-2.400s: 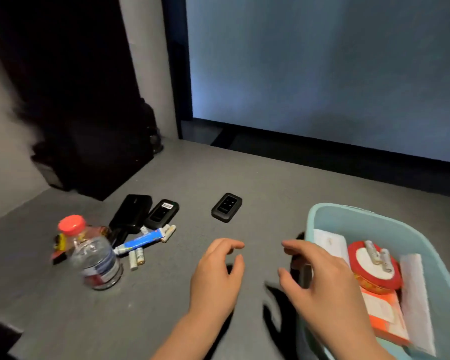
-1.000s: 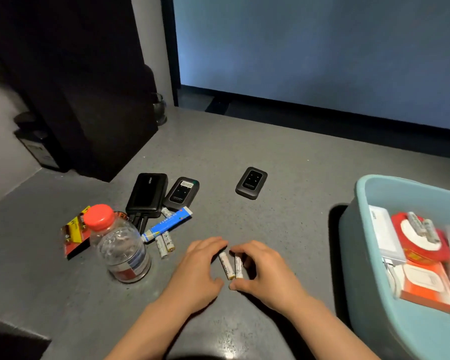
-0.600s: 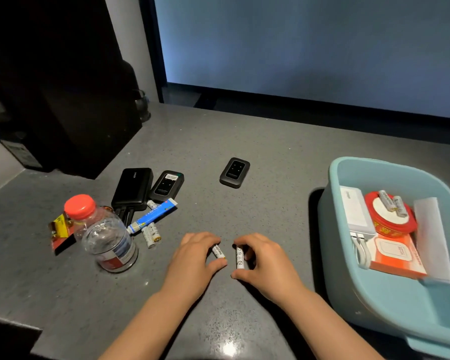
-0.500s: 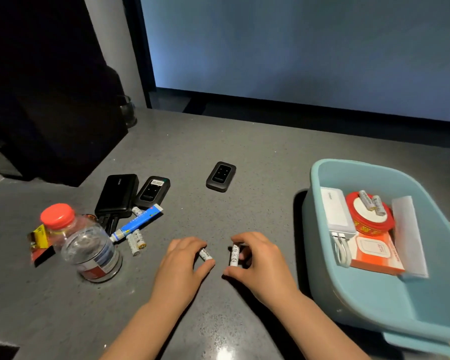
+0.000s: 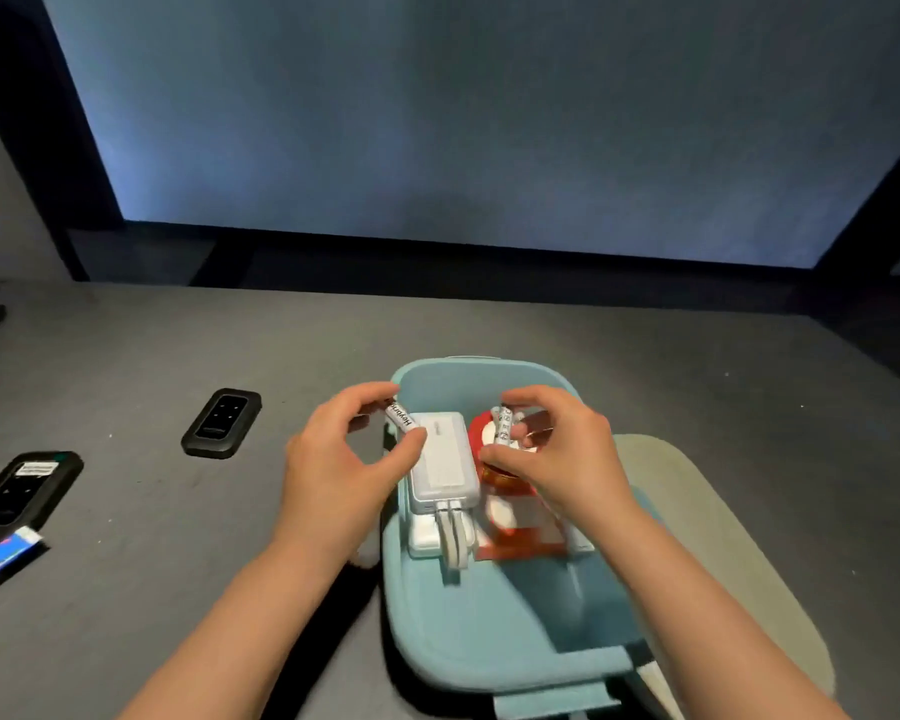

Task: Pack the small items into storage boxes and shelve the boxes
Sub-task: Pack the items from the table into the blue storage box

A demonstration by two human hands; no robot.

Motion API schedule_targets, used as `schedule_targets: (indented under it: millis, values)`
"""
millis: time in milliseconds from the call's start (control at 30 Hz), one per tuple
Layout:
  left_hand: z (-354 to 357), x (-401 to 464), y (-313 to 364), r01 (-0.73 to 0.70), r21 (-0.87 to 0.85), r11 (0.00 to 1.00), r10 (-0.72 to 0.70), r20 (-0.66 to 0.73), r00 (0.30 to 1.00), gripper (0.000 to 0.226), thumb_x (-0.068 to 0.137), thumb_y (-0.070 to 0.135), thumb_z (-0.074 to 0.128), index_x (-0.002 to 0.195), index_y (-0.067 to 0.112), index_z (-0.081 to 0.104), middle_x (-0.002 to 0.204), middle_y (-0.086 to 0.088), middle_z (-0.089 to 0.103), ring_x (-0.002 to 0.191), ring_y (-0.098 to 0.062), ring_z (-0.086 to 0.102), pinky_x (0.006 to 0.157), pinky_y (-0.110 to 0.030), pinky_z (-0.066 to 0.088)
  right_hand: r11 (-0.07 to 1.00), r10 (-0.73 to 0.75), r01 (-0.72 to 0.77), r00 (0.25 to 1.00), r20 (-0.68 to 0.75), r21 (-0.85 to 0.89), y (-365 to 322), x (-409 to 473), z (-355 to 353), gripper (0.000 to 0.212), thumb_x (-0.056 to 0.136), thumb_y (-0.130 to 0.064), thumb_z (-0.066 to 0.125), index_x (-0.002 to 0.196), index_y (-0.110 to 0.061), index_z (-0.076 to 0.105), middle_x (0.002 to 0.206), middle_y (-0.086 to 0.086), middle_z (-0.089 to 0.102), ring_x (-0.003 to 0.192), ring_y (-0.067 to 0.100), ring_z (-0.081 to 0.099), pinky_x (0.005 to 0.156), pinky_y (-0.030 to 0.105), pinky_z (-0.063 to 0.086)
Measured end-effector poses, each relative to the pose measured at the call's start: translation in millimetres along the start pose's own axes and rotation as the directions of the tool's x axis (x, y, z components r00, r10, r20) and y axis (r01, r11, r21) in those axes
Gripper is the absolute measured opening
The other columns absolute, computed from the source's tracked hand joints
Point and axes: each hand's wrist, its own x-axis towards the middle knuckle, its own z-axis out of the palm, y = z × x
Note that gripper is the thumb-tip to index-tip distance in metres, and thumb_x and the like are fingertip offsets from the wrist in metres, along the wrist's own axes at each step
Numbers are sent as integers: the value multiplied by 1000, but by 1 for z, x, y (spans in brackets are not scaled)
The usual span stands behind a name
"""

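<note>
Grey countertop (image 5: 152, 537) carries blue storage box (image 5: 489, 641). Left hand (image 5: 333, 470) pinches one battery (image 5: 401, 417) at the rim; right hand (image 5: 557, 459) pinches another battery (image 5: 502, 427) directly above the contents, evidently for release inside

A single head-worn wide-angle camera looks forward and steeply down from close above the hands (image 5: 437, 459), with the blue box (image 5: 489, 641) centred, the grey counter (image 5: 152, 356) around it and a wall beyond.
</note>
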Motion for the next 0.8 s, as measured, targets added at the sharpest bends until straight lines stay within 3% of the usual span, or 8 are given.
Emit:
schedule_targets:
  millis: [133, 333, 400, 567, 800]
  values:
    - [53, 36, 11, -64, 71, 995, 43, 270, 962, 40, 71, 25, 80, 107, 27, 64, 103, 15, 65, 92, 5, 58, 83, -4, 41, 971, 44, -12, 991, 127, -238, 39, 35, -18, 55, 59, -26, 89, 110, -23, 67, 106, -8, 66, 79, 9, 61, 79, 28, 51]
    - [103, 75, -4, -226, 375, 899, -48, 596, 801, 39, 70, 27, 77, 105, 24, 62, 102, 8, 66, 97, -11, 60, 83, -31, 51, 892, 2, 149, 942, 335, -426, 56, 71, 2, 50, 67, -27, 81, 113, -24, 61, 102, -6, 64, 92, 16, 61, 72, 28, 46]
    - [110, 82, -9, -265, 423, 866, -76, 637, 767, 39, 67, 26, 77, 102, 20, 61, 98, 4, 67, 92, -16, 60, 79, -37, 51, 871, 0, 186, 925, 379, -455, 60, 77, 7, 47, 67, -27, 79, 110, -25, 59, 99, -6, 64, 91, 17, 60, 68, 28, 44]
    - [119, 87, -22, -321, 503, 803, -97, 642, 761, 30, 67, 23, 73, 90, 21, 54, 84, 4, 59, 78, -19, 52, 61, -29, 37, 801, -18, 257, 914, 406, -542, 63, 84, 15, 43, 70, -30, 74, 109, -29, 58, 101, -4, 66, 95, 23, 62, 65, 27, 37]
    - [123, 86, -26, -268, 501, 823, -115, 609, 785, 39, 75, 28, 76, 106, 18, 54, 104, -2, 64, 94, -23, 58, 77, -37, 48, 745, -21, 273, 921, 388, -608, 67, 86, 19, 49, 72, -40, 77, 114, -28, 56, 104, 0, 67, 98, 25, 63, 66, 29, 38]
